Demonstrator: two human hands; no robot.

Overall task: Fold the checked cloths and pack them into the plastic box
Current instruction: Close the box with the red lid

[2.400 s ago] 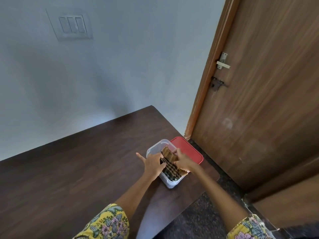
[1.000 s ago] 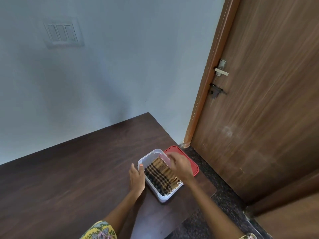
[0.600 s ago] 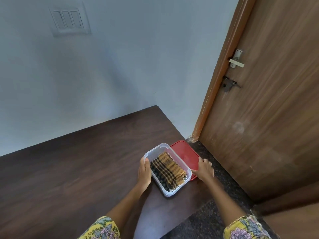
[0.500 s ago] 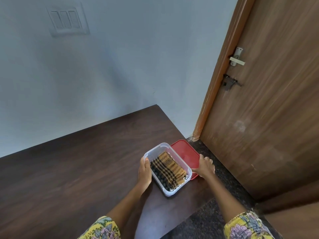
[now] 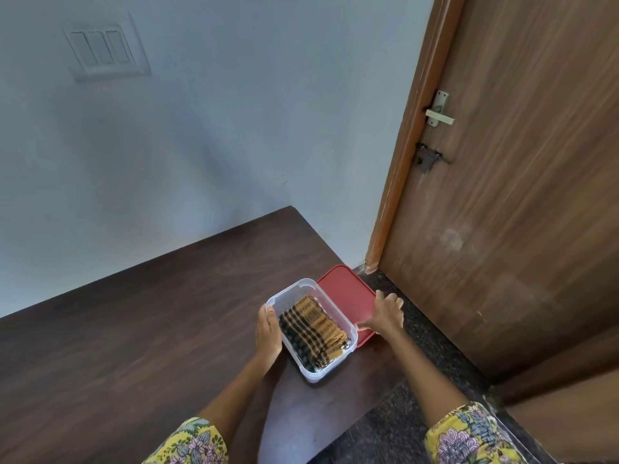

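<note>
A clear plastic box (image 5: 290,294) stands near the right end of the dark wooden table (image 5: 140,323). Folded yellow-and-black checked cloths (image 5: 313,331) lie inside it. My left hand (image 5: 268,331) rests flat against the box's left wall, fingers straight. A red lid (image 5: 345,293) lies flat on the table just right of the box. My right hand (image 5: 385,314) grips the lid's right edge, thumb on top and fingers curled over the rim.
The table's right edge runs just past the lid, with dark speckled floor (image 5: 418,356) below. A brown wooden door (image 5: 519,195) with a latch stands at the right. A pale wall with a switch plate (image 5: 102,50) rises behind the table.
My right hand left the cloths in the box and moved to the red lid's right edge, taking hold of it. My left hand moved from the cloths to the box's left wall.
</note>
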